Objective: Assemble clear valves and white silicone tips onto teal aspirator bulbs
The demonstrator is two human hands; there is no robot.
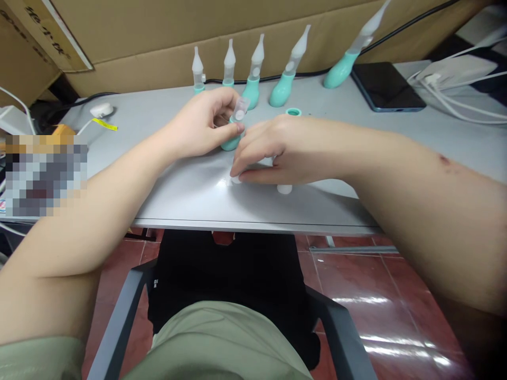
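Note:
My left hand is closed around a teal-bulbed aspirator with a clear tube, held tilted just above the grey table. My right hand rests knuckles-up on the table beside it, fingers curled over small white parts; one white piece shows at its fingertips and another white cap under the palm edge. A loose teal ring lies just behind my right hand.
Several finished aspirators stand in a row along the cardboard wall at the back. A dark phone lies at the right with white cables. A white adapter lies at the left. The chair is below.

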